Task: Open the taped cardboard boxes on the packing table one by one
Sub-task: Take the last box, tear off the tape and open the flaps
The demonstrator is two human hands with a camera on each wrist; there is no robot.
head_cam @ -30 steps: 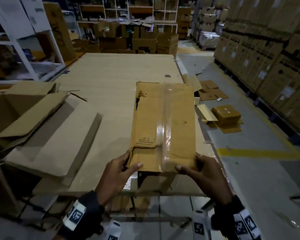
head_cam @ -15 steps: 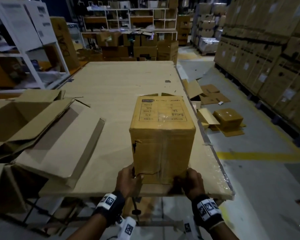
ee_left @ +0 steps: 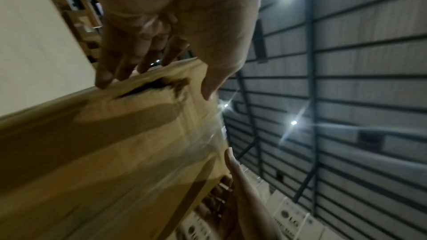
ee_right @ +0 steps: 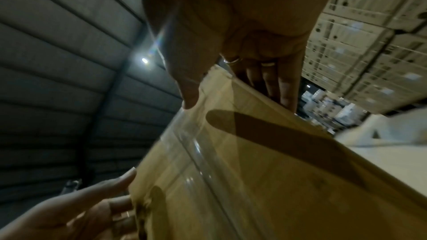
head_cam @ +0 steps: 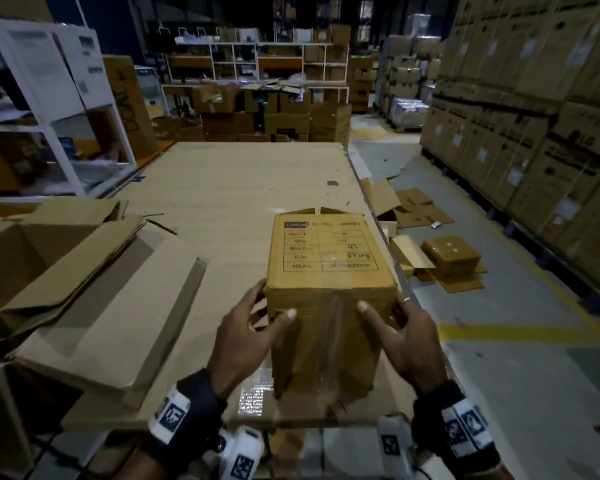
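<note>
Both hands' grip (head_cam: 326, 327) flanks box (head_cam: 329, 258) edges.

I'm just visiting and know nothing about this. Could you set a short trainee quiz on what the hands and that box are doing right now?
1. True or false: the brown taped cardboard box stands near the right edge of the cardboard-covered packing table.
2. Which face carries the printed label? A) top B) near side C) none
3. Fill in: the left hand and right hand hold the box by its two ____, thumbs on the taped near face.

Key: 1 true; 2 A; 3 sides.
</note>
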